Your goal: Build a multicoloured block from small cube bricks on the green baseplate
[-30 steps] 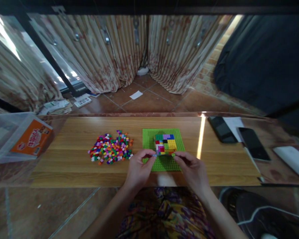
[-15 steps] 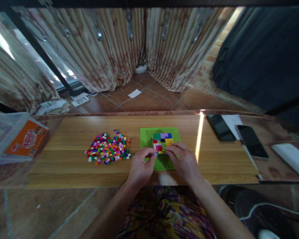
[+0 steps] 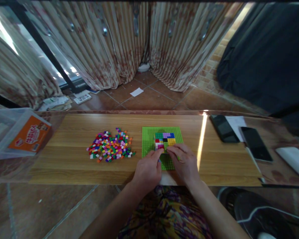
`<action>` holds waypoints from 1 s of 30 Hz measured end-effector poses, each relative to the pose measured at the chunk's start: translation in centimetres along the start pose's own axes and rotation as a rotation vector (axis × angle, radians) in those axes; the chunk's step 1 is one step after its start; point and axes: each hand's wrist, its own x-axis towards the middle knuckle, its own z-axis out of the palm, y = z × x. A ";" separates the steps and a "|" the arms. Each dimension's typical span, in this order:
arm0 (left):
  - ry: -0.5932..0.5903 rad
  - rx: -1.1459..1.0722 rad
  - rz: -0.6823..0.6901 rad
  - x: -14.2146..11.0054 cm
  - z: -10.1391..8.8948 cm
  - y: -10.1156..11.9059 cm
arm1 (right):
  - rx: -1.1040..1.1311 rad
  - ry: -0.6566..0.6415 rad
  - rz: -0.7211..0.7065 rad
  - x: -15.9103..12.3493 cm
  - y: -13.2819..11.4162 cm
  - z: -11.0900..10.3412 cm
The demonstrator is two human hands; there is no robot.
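A low block of multicoloured toy bricks [image 3: 165, 140] stands on a green studded baseplate [image 3: 147, 136]. Its top shows green, lilac, blue, yellow, black, red and white bricks. My left hand [image 3: 149, 168] is closed at the block's front left corner, its fingertips touching the front edge. A speck of blue, seemingly a small brick [image 3: 159, 160], shows under its curled fingers. On the front right side, my right hand [image 3: 185, 163] grips the block with thumb and fingers bent together. Both hands hide the block's front face and part of the plate.
Loose small bricks [image 3: 111, 145] lie piled on the wooden board [image 3: 72, 159] to the left. Beyond them is a clear plastic box [image 3: 5, 147] with an orange label. Two dark phones [image 3: 224, 128] and white paper [image 3: 235, 124] lie at the right, beside a white object [image 3: 292, 161].
My left hand has moved up and rightward onto the block's front corner, and the pale blue brick at its fingertips is now mostly covered. My right hand stays at the block. The view shifted slightly.
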 end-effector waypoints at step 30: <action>0.180 -0.754 -0.254 -2.2 1.4 -0.8 | 0.404 -0.036 0.285 -4.0 -3.2 -1.2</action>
